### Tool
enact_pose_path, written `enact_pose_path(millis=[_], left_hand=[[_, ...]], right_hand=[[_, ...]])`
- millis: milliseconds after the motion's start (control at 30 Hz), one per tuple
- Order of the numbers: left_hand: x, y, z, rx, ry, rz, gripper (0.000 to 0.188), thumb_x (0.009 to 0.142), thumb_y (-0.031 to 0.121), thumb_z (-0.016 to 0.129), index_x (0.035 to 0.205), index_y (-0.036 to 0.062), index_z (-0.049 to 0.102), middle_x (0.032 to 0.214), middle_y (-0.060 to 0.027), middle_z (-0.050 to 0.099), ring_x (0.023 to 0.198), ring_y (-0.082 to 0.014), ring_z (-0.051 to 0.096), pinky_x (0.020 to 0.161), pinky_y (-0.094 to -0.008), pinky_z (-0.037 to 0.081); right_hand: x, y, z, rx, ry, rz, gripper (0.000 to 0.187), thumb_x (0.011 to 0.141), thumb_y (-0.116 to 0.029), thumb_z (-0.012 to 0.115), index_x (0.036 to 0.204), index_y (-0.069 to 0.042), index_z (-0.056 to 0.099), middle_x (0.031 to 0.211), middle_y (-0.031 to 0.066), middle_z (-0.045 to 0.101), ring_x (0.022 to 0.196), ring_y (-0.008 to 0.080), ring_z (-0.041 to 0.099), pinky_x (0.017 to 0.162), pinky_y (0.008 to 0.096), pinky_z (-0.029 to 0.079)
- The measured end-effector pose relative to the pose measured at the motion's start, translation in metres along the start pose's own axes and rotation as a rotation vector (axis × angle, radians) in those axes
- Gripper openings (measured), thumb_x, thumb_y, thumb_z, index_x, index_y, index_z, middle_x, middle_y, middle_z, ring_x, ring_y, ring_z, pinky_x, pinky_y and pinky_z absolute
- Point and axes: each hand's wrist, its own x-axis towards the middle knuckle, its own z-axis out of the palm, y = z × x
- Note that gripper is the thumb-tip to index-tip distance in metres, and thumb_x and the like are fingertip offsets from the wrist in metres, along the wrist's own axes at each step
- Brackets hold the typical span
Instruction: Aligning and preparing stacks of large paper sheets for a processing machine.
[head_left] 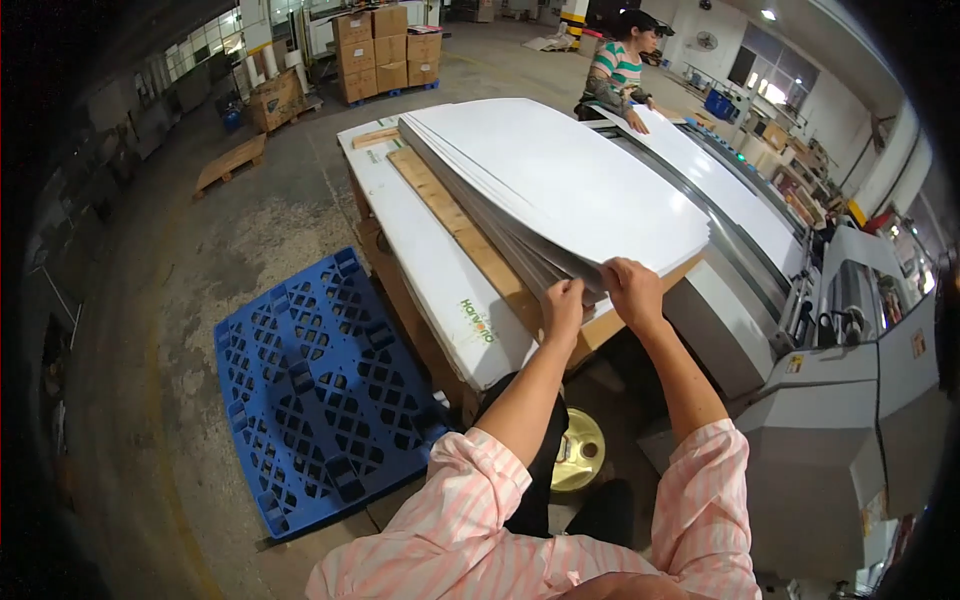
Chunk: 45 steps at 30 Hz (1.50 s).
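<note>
A tall stack of large white sheets [560, 180] lies before me, its near edge lifted and fanned apart. My right hand [632, 292] is closed on the near corner of the raised upper sheets, thumb and fingers pinching them. Just to its left, my left hand [563, 310] is closed at the edge of the sheets below, seemingly pinching them; its fingertips are partly hidden. Under the stack's left side runs a wooden plank [465, 230], resting on a white-topped platform [430, 260].
A blue plastic pallet [300, 390] lies on the floor at left. A grey machine [800, 440] stands close on my right. Below me is a yellow metal drum [580, 450]. Across the machine, a co-worker [615, 75] handles another white sheet [710, 170]. Cartons [385, 55] stand farther back.
</note>
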Motion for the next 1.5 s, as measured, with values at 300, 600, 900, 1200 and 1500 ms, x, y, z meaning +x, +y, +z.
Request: enact_pose_path(millis=[300, 600, 900, 1200, 1500], left_hand=[[0.0, 0.001, -0.004, 0.098, 0.024, 0.061, 0.019, 0.082, 0.015, 0.054, 0.081, -0.0026, 0.061, 0.07, -0.0029, 0.054, 0.069, -0.0115, 0.052, 0.062, -0.026, 0.043], [-0.004, 0.013, 0.003, -0.141, 0.008, -0.04, 0.023, 0.088, 0.019, 0.048, 0.101, 0.0023, 0.058, 0.086, -0.0044, 0.055, 0.072, -0.0156, 0.056, 0.059, -0.0282, 0.051], [0.002, 0.001, 0.003, 0.089, 0.019, -0.039, 0.024, 0.082, 0.002, 0.046, 0.101, -0.0023, 0.059, 0.089, -0.0074, 0.06, 0.071, -0.015, 0.059, 0.058, -0.0268, 0.051], [0.002, 0.0, -0.001, 0.112, 0.044, 0.045, 0.027, 0.079, 0.002, 0.05, 0.102, -0.0058, 0.06, 0.093, -0.0095, 0.062, 0.082, -0.0146, 0.058, 0.072, -0.0275, 0.048], [-0.002, 0.0, 0.006, 0.012, 0.036, 0.055, 0.041, 0.082, 0.008, 0.05, 0.121, -0.0018, 0.046, 0.083, -0.0078, 0.056, 0.072, -0.0154, 0.053, 0.065, -0.0299, 0.047]], right_hand=[[-0.003, 0.004, 0.011, -0.076, -0.234, 0.05, 0.019, 0.08, -0.026, 0.057, 0.084, -0.008, 0.064, 0.078, 0.0093, 0.062, 0.073, 0.0303, 0.058, 0.063, 0.0407, 0.047], [0.015, 0.009, 0.003, -0.038, -0.166, -0.029, 0.018, 0.079, -0.023, 0.058, 0.085, -0.008, 0.065, 0.078, 0.0092, 0.062, 0.073, 0.0302, 0.058, 0.062, 0.0386, 0.046], [0.004, -0.003, -0.006, -0.12, -0.004, -0.03, 0.016, 0.082, -0.021, 0.055, 0.074, -0.008, 0.059, 0.071, 0.0092, 0.058, 0.075, 0.0282, 0.058, 0.061, 0.0392, 0.047], [-0.015, -0.001, 0.015, -0.095, -0.095, -0.031, 0.014, 0.08, -0.018, 0.054, 0.087, -0.01, 0.063, 0.079, 0.007, 0.062, 0.079, 0.0274, 0.058, 0.065, 0.0378, 0.048], [-0.013, 0.014, 0.026, -0.191, -0.276, 0.086, 0.019, 0.083, -0.023, 0.053, 0.088, -0.01, 0.066, 0.083, 0.0065, 0.062, 0.081, 0.0276, 0.056, 0.068, 0.0379, 0.047]])
